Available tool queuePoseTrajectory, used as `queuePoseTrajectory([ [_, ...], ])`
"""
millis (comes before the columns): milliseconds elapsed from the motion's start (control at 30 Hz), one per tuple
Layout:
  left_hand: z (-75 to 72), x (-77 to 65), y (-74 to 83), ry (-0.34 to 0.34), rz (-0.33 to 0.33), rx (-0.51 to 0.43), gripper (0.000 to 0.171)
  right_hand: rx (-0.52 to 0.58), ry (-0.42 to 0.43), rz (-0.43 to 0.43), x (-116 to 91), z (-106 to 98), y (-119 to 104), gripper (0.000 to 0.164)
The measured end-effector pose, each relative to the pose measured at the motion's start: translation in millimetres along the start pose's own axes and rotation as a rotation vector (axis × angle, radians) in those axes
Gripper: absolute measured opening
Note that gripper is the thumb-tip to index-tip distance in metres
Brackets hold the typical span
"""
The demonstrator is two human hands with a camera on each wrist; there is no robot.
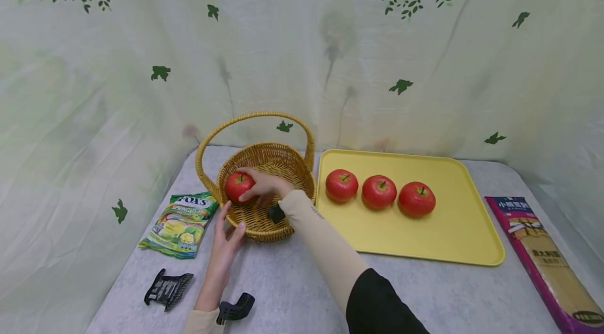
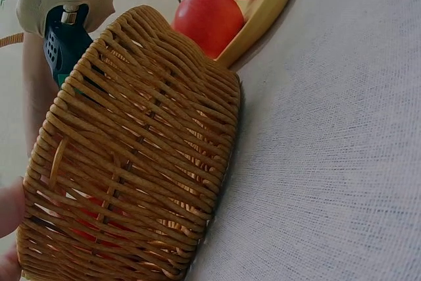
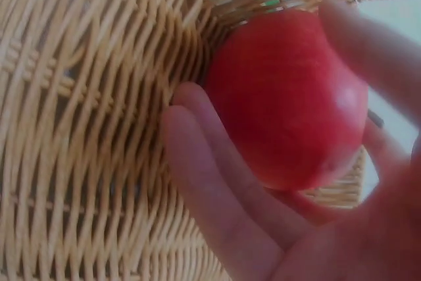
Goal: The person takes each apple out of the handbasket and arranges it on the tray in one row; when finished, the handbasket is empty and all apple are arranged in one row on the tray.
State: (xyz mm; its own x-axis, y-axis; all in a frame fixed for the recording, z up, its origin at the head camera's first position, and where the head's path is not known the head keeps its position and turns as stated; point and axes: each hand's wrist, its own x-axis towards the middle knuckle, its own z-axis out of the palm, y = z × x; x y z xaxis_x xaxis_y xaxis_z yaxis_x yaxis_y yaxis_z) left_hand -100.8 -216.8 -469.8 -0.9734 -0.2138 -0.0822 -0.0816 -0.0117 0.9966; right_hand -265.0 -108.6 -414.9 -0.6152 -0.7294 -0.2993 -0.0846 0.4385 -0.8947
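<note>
In the head view, my right hand (image 1: 266,185) reaches into the wicker basket (image 1: 269,234) and holds a red apple (image 1: 238,186) at its left side. The right wrist view shows thumb and fingers spread round that apple (image 3: 283,103), close to the woven wall; two fingers (image 3: 210,176) extend below it. My left hand (image 1: 225,250) touches the basket's near left side with fairly straight fingers. At the left edge of the left wrist view, its fingertips (image 2: 9,205) meet the basket rim. Through the weave some red shows.
Right of the basket, a yellow tray (image 1: 453,234) bears three red apples (image 1: 379,192) in a row. A green candy bag (image 1: 181,225) and a black plastic piece (image 1: 167,289) lie at left. A long noodle packet (image 1: 547,255) lies far right. A tall handle (image 1: 257,115) arches over the basket.
</note>
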Motion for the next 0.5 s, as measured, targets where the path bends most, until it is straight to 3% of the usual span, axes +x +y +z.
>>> queuePoseTrajectory([
  [300, -0.2, -0.6, 1.1, 0.004, 0.006, 0.008, 0.065, -0.309, 0.11, -0.069, 5.8, 4.0, -1.8, 0.065],
  [500, -0.3, -1.0, 0.5, 0.004, -0.004, 0.004, 0.066, -0.347, 0.15, -0.077, 1.0, 0.6, -5.7, 0.072],
])
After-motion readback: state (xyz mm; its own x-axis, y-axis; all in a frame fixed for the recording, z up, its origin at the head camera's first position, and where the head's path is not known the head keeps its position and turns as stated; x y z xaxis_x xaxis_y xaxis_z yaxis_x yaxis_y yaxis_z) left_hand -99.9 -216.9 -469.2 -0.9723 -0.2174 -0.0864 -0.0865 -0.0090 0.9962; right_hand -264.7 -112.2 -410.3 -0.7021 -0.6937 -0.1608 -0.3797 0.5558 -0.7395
